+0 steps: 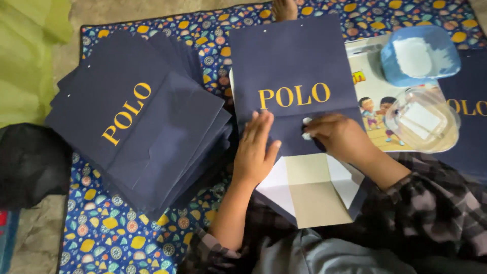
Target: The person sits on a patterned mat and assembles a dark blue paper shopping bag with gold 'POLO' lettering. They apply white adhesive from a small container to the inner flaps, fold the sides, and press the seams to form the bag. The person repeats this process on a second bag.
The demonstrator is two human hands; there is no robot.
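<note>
A flat navy paper bag (291, 66) with yellow lettering lies in front of me on the mat, its bottom flaps (312, 187) folded open to show white and beige inner panels. My left hand (255, 149) presses flat on the bag's lower left part, fingers spread. My right hand (337, 134) rests on the fold line with fingers curled around a small white object (306, 128); what the object is cannot be told.
A stack of several finished navy bags (137, 116) lies to the left. At the right stand a clear plastic tub (423, 122), a blue lid (421, 53) and a cartoon-printed sheet (373, 101). A patterned mat (109, 228) covers the floor. A black bag (28, 162) sits far left.
</note>
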